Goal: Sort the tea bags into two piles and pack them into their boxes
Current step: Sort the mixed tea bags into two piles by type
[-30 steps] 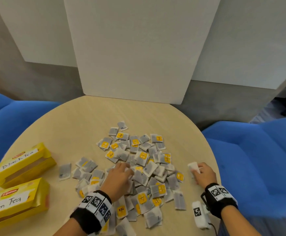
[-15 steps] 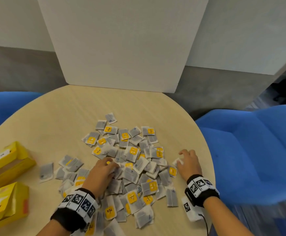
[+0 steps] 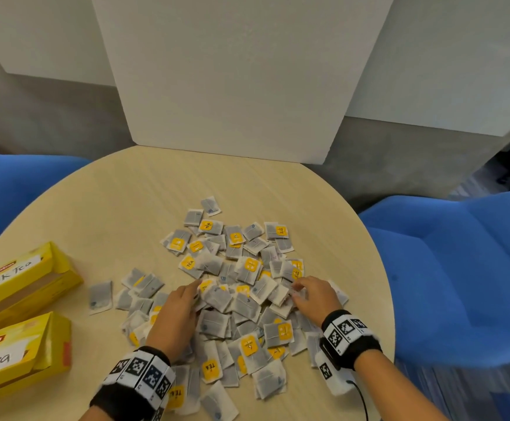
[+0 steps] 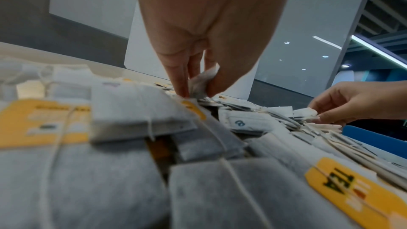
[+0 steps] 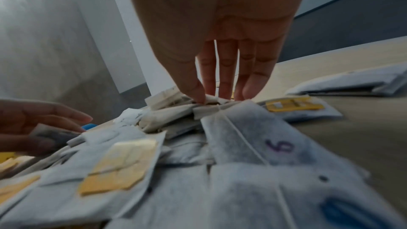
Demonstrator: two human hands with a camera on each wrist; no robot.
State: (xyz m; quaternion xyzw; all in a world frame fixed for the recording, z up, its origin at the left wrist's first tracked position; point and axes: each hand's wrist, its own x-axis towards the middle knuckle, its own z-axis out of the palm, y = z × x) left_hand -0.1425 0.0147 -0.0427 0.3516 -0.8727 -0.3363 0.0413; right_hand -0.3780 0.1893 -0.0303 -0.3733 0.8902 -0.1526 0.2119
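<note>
On the head camera I count two yellow boxes, the Black Tea box (image 3: 19,278) and the second box (image 3: 16,357), left of one uncountable heap of tea bags (image 3: 247,268) mid-table (image 3: 126,208). In the left wrist view, the left hand (image 4: 209,23) pinches one grey bag (image 4: 202,80). In the right wrist view, the right hand (image 5: 220,32) pinches the edge of one white bag (image 5: 209,109).

left hand (image 3: 174,311) and right hand (image 3: 311,296) palm-down, side by side, fingers of each in a pinch
</note>
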